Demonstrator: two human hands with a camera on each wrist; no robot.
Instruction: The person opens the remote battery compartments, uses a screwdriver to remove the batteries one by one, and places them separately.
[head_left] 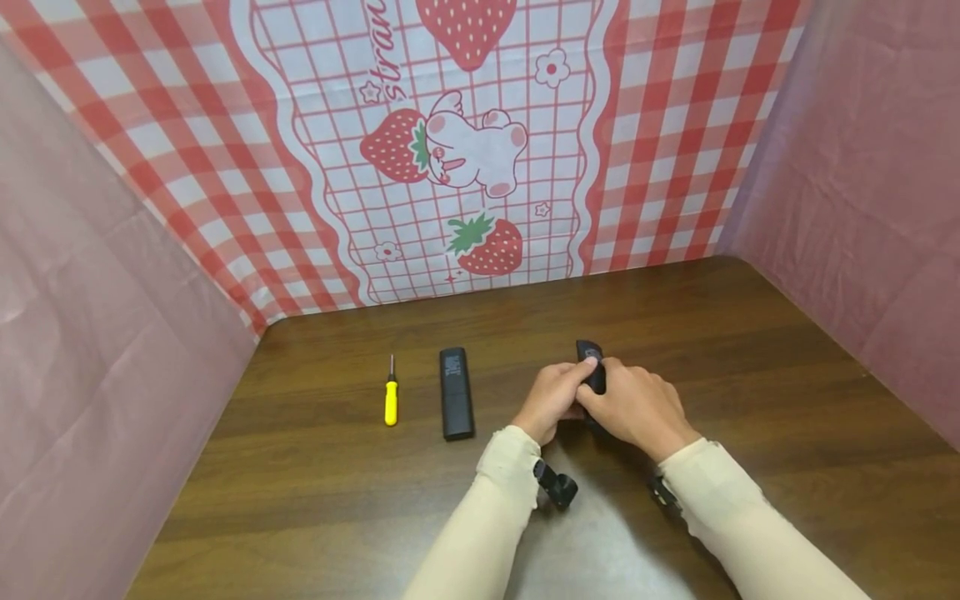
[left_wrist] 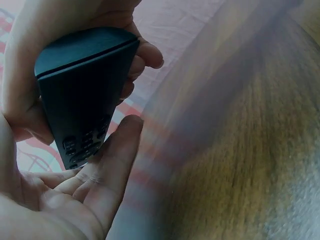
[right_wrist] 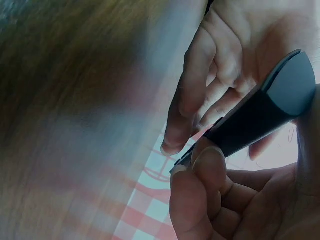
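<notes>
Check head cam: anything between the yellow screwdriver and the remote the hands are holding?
Yes, in the head view: a second black remote lies flat on the table between the yellow screwdriver and the held remote.

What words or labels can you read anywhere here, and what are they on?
"stran": pink script, cut off by the frame's top edge, on the strawberry backdrop.
Pale label on the black remote lying on the table: too small to read.
Buttons on the held remote: markings too dark to read.

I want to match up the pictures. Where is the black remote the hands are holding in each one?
Head: remote right of centre, between both hands.
Left wrist: upper left, buttons showing.
Right wrist: right side, slanting.
Shared landmark: the wooden table.
</notes>
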